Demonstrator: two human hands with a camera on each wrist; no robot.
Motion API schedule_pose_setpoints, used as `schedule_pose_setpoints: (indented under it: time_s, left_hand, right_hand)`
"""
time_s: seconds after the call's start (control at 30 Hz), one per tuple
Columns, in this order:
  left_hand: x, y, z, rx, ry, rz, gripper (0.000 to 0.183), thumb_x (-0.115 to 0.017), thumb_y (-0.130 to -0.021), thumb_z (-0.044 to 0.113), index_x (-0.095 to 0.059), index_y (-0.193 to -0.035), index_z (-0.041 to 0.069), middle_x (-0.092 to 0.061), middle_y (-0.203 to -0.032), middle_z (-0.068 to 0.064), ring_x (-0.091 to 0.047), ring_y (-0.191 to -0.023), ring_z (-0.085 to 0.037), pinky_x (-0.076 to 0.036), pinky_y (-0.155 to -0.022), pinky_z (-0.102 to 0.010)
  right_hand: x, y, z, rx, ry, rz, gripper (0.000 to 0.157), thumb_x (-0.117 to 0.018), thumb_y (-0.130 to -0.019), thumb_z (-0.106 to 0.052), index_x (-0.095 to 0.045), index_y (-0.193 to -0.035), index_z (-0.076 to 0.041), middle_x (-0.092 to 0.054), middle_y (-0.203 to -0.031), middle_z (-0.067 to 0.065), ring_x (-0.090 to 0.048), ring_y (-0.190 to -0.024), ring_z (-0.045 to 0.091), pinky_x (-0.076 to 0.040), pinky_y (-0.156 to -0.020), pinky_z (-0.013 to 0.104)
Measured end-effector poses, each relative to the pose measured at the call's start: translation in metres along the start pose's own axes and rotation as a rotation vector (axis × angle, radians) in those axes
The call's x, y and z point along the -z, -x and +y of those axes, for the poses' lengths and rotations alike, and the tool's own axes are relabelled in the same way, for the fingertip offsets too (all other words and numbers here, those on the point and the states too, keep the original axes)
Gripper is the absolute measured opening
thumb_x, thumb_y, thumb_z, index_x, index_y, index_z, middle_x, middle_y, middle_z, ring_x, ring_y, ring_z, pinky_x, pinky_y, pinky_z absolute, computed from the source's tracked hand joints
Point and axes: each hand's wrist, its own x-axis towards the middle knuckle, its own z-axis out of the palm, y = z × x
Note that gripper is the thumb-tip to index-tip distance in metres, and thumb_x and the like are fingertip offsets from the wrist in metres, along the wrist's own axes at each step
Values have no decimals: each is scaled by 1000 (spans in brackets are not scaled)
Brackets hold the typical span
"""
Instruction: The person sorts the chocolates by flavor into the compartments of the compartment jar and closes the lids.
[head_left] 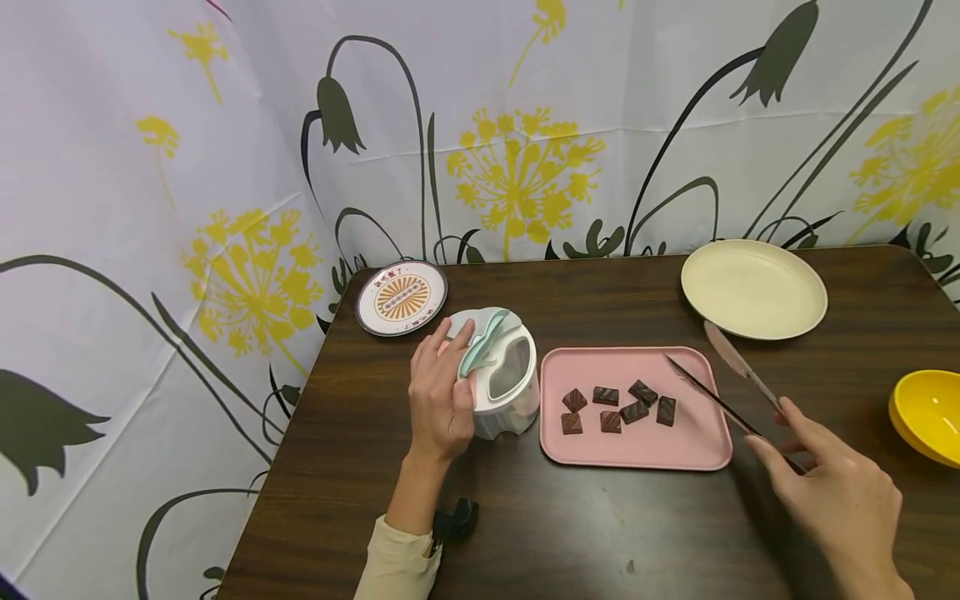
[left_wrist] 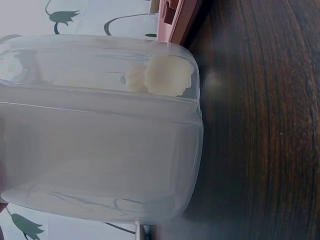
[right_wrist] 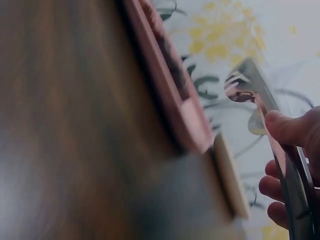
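My left hand (head_left: 442, 400) rests on the lid of a white tub (head_left: 504, 408), its fingers stretched over the top beside the teal handle (head_left: 483, 342). Pale scalloped pieces (left_wrist: 168, 75) show low inside, through the tub's translucent wall in the left wrist view. Metal tongs (head_left: 723, 407) are held in my right hand (head_left: 832, 483), between thumb and fingers. Their two arms stand spread, with nothing between the tips, over the right end of a pink tray (head_left: 637, 446). Several dark chocolates (head_left: 633, 412) lie in the tray's left and middle part.
A cream oval plate (head_left: 753, 287) lies at the back right, with a yellow bowl (head_left: 930, 417) at the right edge. A small patterned plate (head_left: 401, 297) sits at the back left. Behind the dark wooden table (head_left: 585, 533) hangs a floral cloth (head_left: 525, 83).
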Motion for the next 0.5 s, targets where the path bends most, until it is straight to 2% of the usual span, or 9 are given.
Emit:
schedule_pose_setpoints:
  time_s: [0.07,0.13,0.17,0.23,0.27,0.3,0.37,0.43,0.5]
  left_hand:
    - [0,0,0,-2,1,-2,63,-24,-97,38,-63,-128,-1,-65,-127,-11,-51,-127,-38,-31,-106,-59]
    - [0,0,1,-1,1,-5,63,-23,-97,38,-63,-128,-1,-65,-127,-11,-51,-127,-38,-31,-105,-60]
    - [0,0,1,0,0,-5,64,-23,-97,38,-62,-128,-1,-65,-127,-11,-51,-127,-38,-31,-105,-60]
    - [0,0,1,1,1,-4,64,-23,-97,39,-62,-128,-1,-65,-127,-11,-51,-127,-38,-31,-106,-59]
    - [0,0,1,1,1,-3,64,-23,-97,39,-62,-128,-1,-65,-127,-11,-51,-127,-38,-31,-106,-59]
    - [0,0,1,0,0,-2,64,-23,-97,39,-62,-128,-1,-65,-127,-11,-51,-127,-38,-31,-106,-59]
    - [1,-1,1,-1,2,0,64,-23,-97,38,-62,-129,-1,-65,-127,-11,-51,-127,-38,-31,-106,-59]
    - [1,-2,1,-3,4,-1,64,-23,-97,38,-62,-129,-2,-65,-127,-11,-51,-127,-39,-31,-106,-59]
    - [1,-2,1,-6,3,0,63,-23,-96,37,-62,-128,-2,-65,-126,-11,-51,-126,-39,-31,-105,-60]
  right_hand:
    - [5,8,10,-95,48,-15,67,-87,-68,-33,-66,-129,-17,-74,-80,8,-62,-60,9,-33,-41,33]
    - [9,15,21,-157,81,-2,66,-86,-69,-34,-66,-129,-14,-73,-80,15,-63,-61,36,-35,-42,43]
    - [10,19,26,-176,84,9,66,-86,-69,-33,-66,-128,-11,-72,-81,17,-63,-60,32,-36,-42,43]
    - [13,24,36,-199,64,33,66,-87,-68,-30,-66,-126,-7,-72,-86,21,-64,-61,6,-41,-45,34]
    - [13,26,40,-195,55,44,65,-87,-68,-28,-66,-125,-4,-71,-88,23,-58,-60,-8,-40,-43,26]
    - [14,27,44,-187,49,54,65,-86,-69,-27,-65,-125,0,-70,-93,26,-55,-55,-10,-36,-40,20]
    - [15,29,49,-194,45,48,65,-84,-73,-29,-63,-126,3,-68,-91,30,-40,-45,-18,-27,-34,14]
    - [16,31,52,-222,54,30,67,-81,-77,-33,-60,-129,3,-66,-91,35,-38,-32,-3,-25,-31,15]
    - [16,33,54,-254,80,9,68,-78,-80,-38,-59,-130,3,-64,-89,37,-31,-24,12,-23,-28,18]
